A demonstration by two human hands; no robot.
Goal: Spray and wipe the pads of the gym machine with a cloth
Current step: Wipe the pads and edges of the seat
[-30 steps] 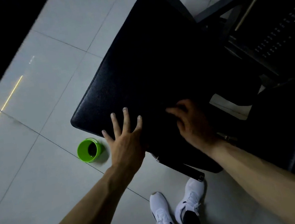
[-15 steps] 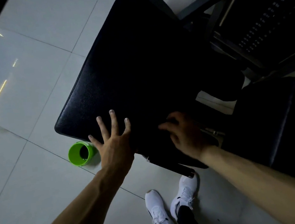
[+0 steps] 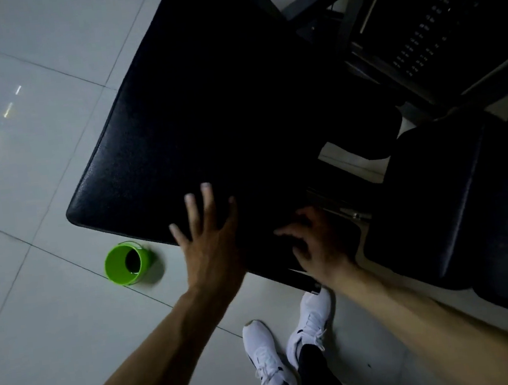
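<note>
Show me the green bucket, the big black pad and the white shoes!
green bucket (image 3: 115,265), head view, on its green inside wall.
big black pad (image 3: 206,118), head view, middle of its top surface.
white shoes (image 3: 262,349), head view, on the top of the shoe nearer the bucket.

1. Pale tiled floor (image 3: 55,325) with thin dark grout lines.
2. A small green bucket (image 3: 128,263) stands upright on it, just beside the black pad (image 3: 204,103)'s near edge.
3. Two white shoes (image 3: 264,352) stand on the tiles nearby.
</note>
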